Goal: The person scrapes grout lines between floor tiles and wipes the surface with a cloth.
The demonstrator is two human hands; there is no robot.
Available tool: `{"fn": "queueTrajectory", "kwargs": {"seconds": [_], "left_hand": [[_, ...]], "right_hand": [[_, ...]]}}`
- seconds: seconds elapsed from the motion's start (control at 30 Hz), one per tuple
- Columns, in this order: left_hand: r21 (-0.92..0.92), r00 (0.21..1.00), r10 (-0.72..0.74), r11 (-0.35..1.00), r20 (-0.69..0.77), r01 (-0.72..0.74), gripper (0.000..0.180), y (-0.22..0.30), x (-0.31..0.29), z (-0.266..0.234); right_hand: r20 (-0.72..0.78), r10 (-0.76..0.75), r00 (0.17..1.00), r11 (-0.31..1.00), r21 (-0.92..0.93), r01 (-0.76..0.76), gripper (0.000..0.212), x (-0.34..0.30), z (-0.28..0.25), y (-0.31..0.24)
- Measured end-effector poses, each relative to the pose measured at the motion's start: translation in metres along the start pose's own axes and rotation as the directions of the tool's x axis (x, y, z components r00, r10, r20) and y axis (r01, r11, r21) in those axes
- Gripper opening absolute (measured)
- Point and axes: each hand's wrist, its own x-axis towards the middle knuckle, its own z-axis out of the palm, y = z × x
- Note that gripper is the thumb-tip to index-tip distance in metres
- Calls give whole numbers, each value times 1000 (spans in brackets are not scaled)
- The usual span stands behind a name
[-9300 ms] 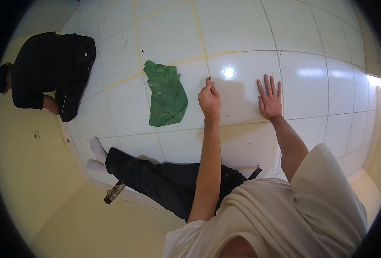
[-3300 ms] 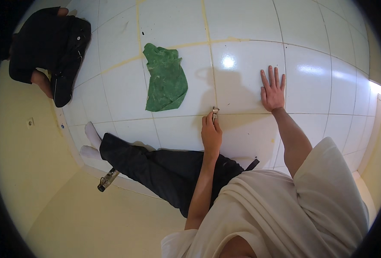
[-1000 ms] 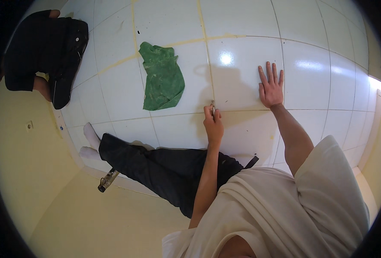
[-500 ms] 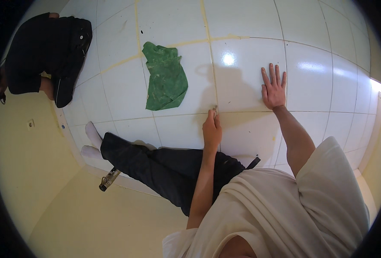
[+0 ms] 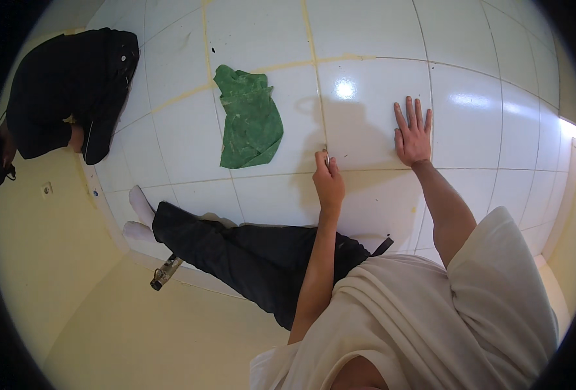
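Observation:
My left hand (image 5: 329, 183) is closed around a small, thin metallic tool (image 5: 327, 156), whose kind is too small to make out. Its tip meets the joint between two white floor tiles (image 5: 372, 146), just above a crossing of joints. Flat on a tile to the right lies my right hand (image 5: 414, 141), fingers spread and holding nothing. A crumpled green cloth (image 5: 252, 120) rests on the tiles left of my left hand. Yellowish filler (image 5: 281, 65) runs along several joints farther off, including the one that the tool touches.
At the far left a person in black (image 5: 60, 91) crouches low over the floor. My outstretched legs (image 5: 236, 250) in dark trousers lie to the left, by the wall. A bottle with a dark cap (image 5: 166, 272) is behind them. Small dark crumbs (image 5: 375, 199) dot the tiles.
My left hand and its tool have moved a little farther away along the joint. My right hand has stayed put. The person at the far left has shifted, head and arm lower in view.

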Motion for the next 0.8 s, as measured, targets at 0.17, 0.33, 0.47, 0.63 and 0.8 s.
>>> {"fn": "queueTrajectory", "kwargs": {"seconds": [0.17, 0.33, 0.47, 0.63, 0.8], "left_hand": [[-286, 1000, -26, 958, 16, 29, 7, -11, 21, -11], [428, 968, 252, 872, 25, -238, 29, -12, -6, -6], [566, 968, 239, 789, 75, -238, 40, 10, 16, 0], [286, 986, 166, 943, 30, -168, 23, 41, 78, 0], [-24, 993, -68, 997, 99, 71, 11, 64, 88, -11]], "right_hand": [[23, -1, 1000, 1000, -17, 1, 70, 0, 0, -2], [21, 2, 1000, 999, -32, -1, 71, -1, -1, 1], [22, 3, 1000, 1000, -24, -3, 70, 0, -1, 1], [18, 0, 1000, 1000, -7, 0, 70, 1, -2, 0], [27, 10, 1000, 1000, 1, -10, 69, 1, -3, 0]]}}
